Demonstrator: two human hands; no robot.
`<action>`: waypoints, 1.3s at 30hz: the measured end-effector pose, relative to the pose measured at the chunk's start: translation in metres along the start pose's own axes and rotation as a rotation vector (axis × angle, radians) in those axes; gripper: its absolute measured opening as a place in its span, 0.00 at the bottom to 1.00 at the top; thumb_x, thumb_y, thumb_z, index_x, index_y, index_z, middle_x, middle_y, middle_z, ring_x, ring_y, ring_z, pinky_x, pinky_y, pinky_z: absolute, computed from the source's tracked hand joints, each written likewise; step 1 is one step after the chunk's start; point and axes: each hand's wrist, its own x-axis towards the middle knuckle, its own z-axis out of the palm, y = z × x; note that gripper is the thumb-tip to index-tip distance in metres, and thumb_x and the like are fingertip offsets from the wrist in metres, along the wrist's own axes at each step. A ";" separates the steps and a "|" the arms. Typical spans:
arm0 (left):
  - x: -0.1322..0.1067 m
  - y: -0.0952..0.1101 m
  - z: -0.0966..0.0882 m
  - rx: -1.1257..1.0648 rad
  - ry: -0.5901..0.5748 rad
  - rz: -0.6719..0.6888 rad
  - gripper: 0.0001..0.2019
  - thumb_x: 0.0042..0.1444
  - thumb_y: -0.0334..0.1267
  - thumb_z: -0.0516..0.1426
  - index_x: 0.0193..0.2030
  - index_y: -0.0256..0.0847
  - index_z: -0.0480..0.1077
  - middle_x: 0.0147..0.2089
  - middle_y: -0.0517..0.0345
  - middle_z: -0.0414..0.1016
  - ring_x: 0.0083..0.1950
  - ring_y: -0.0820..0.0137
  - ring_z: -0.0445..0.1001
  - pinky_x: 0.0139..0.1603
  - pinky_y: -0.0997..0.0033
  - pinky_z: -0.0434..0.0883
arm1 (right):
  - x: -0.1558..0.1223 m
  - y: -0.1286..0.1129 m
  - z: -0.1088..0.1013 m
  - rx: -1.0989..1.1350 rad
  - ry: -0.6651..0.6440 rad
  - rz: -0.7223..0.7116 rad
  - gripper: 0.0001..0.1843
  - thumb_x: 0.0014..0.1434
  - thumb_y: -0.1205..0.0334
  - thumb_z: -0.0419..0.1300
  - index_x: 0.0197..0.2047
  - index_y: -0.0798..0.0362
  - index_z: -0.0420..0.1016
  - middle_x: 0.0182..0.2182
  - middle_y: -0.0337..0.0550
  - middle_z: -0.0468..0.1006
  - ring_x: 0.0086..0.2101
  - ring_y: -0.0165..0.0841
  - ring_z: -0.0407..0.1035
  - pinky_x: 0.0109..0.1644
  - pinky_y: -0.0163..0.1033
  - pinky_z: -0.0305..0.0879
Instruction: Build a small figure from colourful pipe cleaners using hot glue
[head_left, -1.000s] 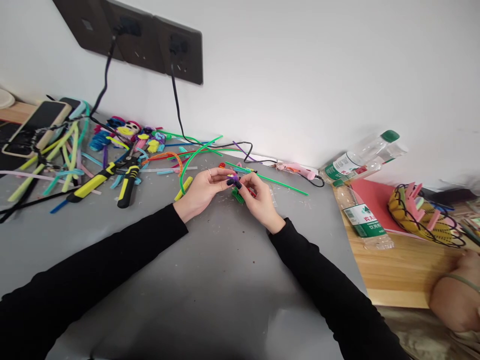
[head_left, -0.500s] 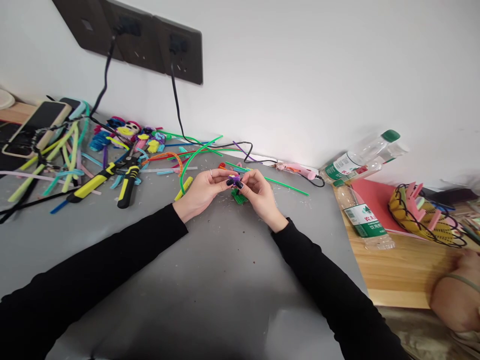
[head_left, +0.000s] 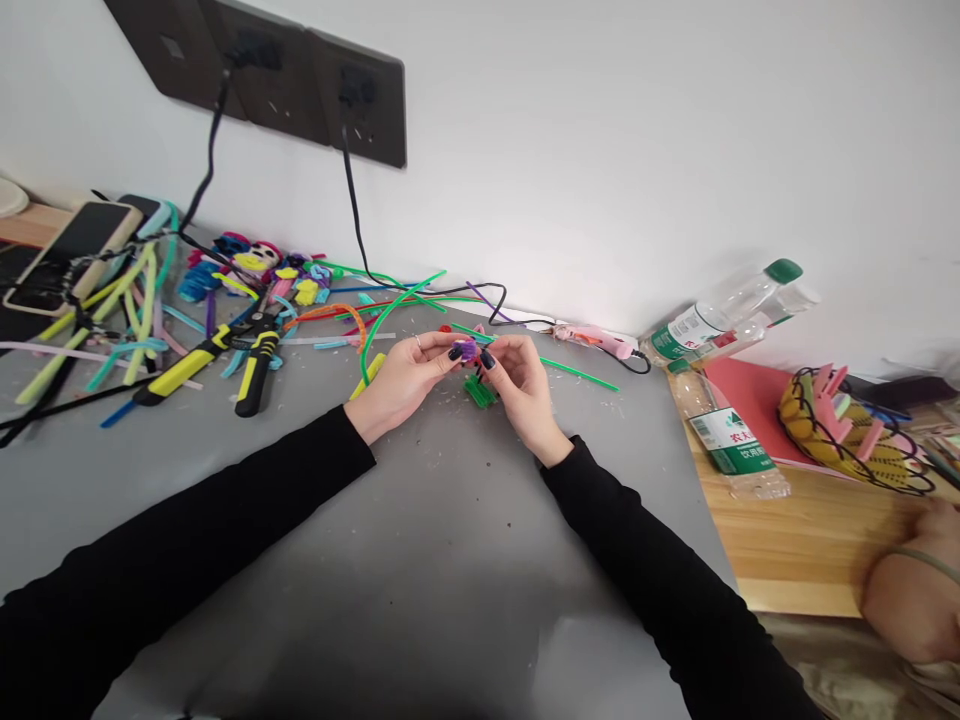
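Observation:
Between the thumb and fingers of my left hand (head_left: 409, 380) is a small fuzzy purple piece (head_left: 466, 350), apparently pipe cleaner. My right hand (head_left: 523, 390) is pinched close beside it, with a thin dark strand (head_left: 481, 368) at its fingertips. Just below the fingers shows a small green fuzzy piece (head_left: 480, 391); whether it hangs from the purple piece or lies on the table I cannot tell. A bit of red (head_left: 445, 329) peeks out behind my left fingers. Long green pipe cleaners (head_left: 394, 315) lie behind both hands.
Yellow-black pliers (head_left: 259, 365) lie left on the grey table (head_left: 450, 560) among loose pipe cleaners and fuzzy figures (head_left: 259, 258). A pink corded tool (head_left: 596, 340) rests by the wall. Plastic bottles (head_left: 727, 430) and a yellow basket (head_left: 847, 430) are at right, near another person's arm (head_left: 911, 600).
My fingertips have parted slightly, the right ones shifting a little right. The purple piece has turned in my left fingers, and more of the green piece shows.

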 end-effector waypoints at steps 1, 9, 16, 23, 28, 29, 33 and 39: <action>0.000 0.000 0.000 -0.009 0.001 -0.001 0.19 0.40 0.46 0.77 0.39 0.43 0.84 0.43 0.52 0.86 0.48 0.62 0.81 0.57 0.59 0.74 | 0.000 -0.001 0.000 -0.030 0.016 -0.031 0.16 0.65 0.45 0.65 0.47 0.45 0.68 0.36 0.37 0.73 0.35 0.30 0.70 0.40 0.38 0.68; -0.001 0.000 0.000 -0.004 -0.011 -0.026 0.18 0.41 0.43 0.77 0.40 0.42 0.84 0.42 0.52 0.86 0.48 0.63 0.81 0.60 0.57 0.72 | 0.001 -0.003 -0.001 -0.209 -0.022 -0.118 0.12 0.68 0.50 0.61 0.51 0.44 0.74 0.37 0.39 0.69 0.37 0.33 0.67 0.42 0.41 0.68; -0.002 -0.001 -0.001 0.043 -0.030 -0.031 0.21 0.44 0.43 0.76 0.44 0.40 0.81 0.45 0.50 0.85 0.50 0.61 0.81 0.59 0.58 0.73 | 0.002 -0.002 0.000 -0.228 0.004 -0.086 0.15 0.66 0.46 0.63 0.50 0.45 0.73 0.34 0.38 0.68 0.34 0.33 0.64 0.40 0.41 0.66; -0.004 0.001 0.000 0.076 -0.024 -0.006 0.20 0.44 0.45 0.76 0.42 0.40 0.78 0.44 0.52 0.85 0.49 0.62 0.82 0.59 0.58 0.74 | 0.002 -0.002 -0.001 -0.165 0.015 -0.068 0.15 0.65 0.47 0.65 0.47 0.47 0.72 0.31 0.35 0.66 0.31 0.31 0.62 0.36 0.39 0.63; -0.004 0.002 0.001 0.148 -0.014 0.022 0.22 0.42 0.45 0.77 0.40 0.39 0.78 0.44 0.51 0.84 0.48 0.62 0.82 0.57 0.58 0.75 | 0.002 -0.002 -0.001 -0.161 0.004 -0.053 0.17 0.64 0.44 0.65 0.46 0.47 0.71 0.31 0.36 0.68 0.32 0.31 0.63 0.37 0.39 0.64; -0.004 0.003 0.001 0.163 -0.014 0.028 0.22 0.41 0.45 0.77 0.40 0.39 0.78 0.44 0.51 0.84 0.48 0.62 0.82 0.57 0.58 0.76 | 0.002 -0.002 -0.001 -0.164 0.001 -0.048 0.17 0.63 0.44 0.65 0.45 0.47 0.71 0.32 0.37 0.69 0.32 0.32 0.64 0.37 0.39 0.64; -0.003 0.002 0.000 0.226 -0.009 0.060 0.23 0.41 0.48 0.76 0.40 0.39 0.78 0.44 0.50 0.84 0.48 0.59 0.82 0.56 0.56 0.76 | 0.002 0.000 -0.001 -0.139 -0.012 -0.030 0.18 0.63 0.43 0.66 0.45 0.47 0.72 0.32 0.37 0.70 0.32 0.31 0.65 0.36 0.39 0.65; -0.003 0.001 -0.002 0.364 0.041 0.153 0.21 0.46 0.50 0.73 0.41 0.40 0.75 0.44 0.49 0.84 0.48 0.58 0.82 0.54 0.56 0.77 | 0.001 0.002 -0.002 -0.113 -0.029 -0.011 0.16 0.66 0.44 0.63 0.49 0.46 0.72 0.38 0.41 0.75 0.36 0.33 0.70 0.40 0.40 0.68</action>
